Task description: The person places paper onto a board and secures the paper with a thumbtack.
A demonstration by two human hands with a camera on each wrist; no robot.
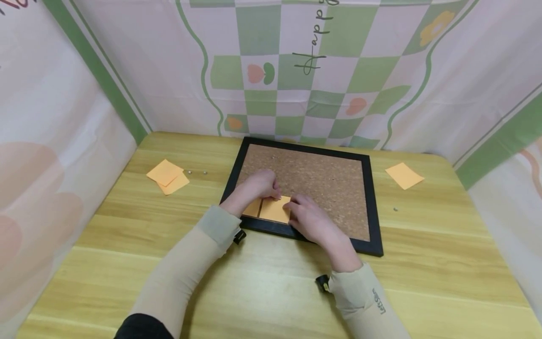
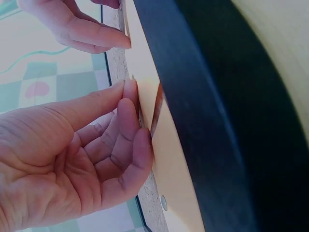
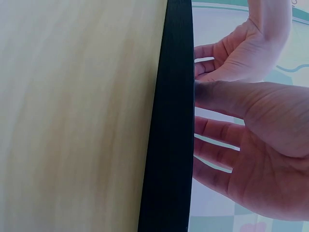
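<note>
A cork board [image 1: 322, 183] with a black frame [image 1: 376, 207] lay on the wooden surface [image 1: 271, 292]. The inner orange note [image 1: 275, 212] sat flat or nearly so along the board's near edge, left of its middle. Beside it, towards the board's near left corner, was the corner note [image 1: 252, 208], bearing a small round metal pin [image 2: 164, 203]; a narrow strip separated the two.

The left hand [image 1: 257, 184] reached over the board's left part, thumb and forefinger tips together at the inner orange note's upper edge; whether its grip was closed on the paper or on something hidden could not be told. The right hand [image 1: 312, 220], over the board's near edge, touched the note's right side with thumb and fingers spread apart, its grip loose and unclosed.

Left of the board lay overlapping orange notes [image 1: 165, 172], with two small metal pieces [image 1: 189, 172] between them and the frame. Right of the board lay a single orange note [image 1: 404, 175], and nearer the person a small metal bit [image 1: 395, 209]. Behind the board hung a green and white checked curtain [image 1: 296, 89]. Pale sleeves [image 1: 182, 273] covered both forearms.
</note>
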